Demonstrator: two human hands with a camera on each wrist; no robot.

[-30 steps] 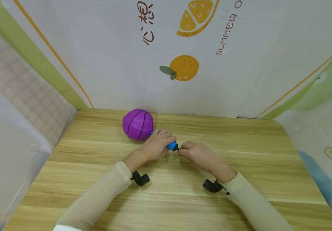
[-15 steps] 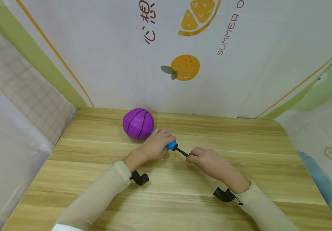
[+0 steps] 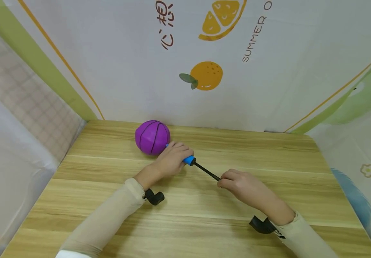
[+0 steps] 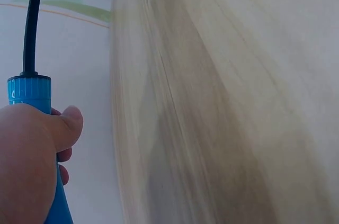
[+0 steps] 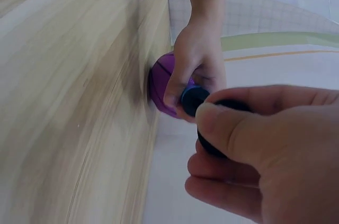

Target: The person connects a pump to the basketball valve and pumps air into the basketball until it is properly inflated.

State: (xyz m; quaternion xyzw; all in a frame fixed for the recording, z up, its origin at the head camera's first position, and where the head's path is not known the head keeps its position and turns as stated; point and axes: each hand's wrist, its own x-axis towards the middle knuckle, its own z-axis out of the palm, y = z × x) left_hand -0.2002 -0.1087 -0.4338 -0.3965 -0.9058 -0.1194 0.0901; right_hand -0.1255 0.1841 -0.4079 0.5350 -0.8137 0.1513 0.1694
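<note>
My left hand (image 3: 173,159) grips the blue barrel of a hand pump (image 3: 189,160), its fingers wrapped round it. In the left wrist view the thumb lies across the blue barrel (image 4: 29,89), and a black rod (image 4: 34,28) sticks out of its end. My right hand (image 3: 246,188) pinches the far end of that rod; the right wrist view shows a black handle (image 5: 212,147) between thumb and fingers. A purple ball (image 3: 152,137) with black lines sits just beyond the left hand, at the pump's other end. Its contact with the pump is hidden by the hand.
The wooden table (image 3: 185,225) lies under both arms. A white printed cloth (image 3: 124,71) hangs along its back edge, close behind the ball. Black wrist cameras (image 3: 154,197) sit on both sleeves.
The right hand has moved right and toward the person, drawing the black rod far out of the blue barrel. The left hand and ball have shifted only slightly.
</note>
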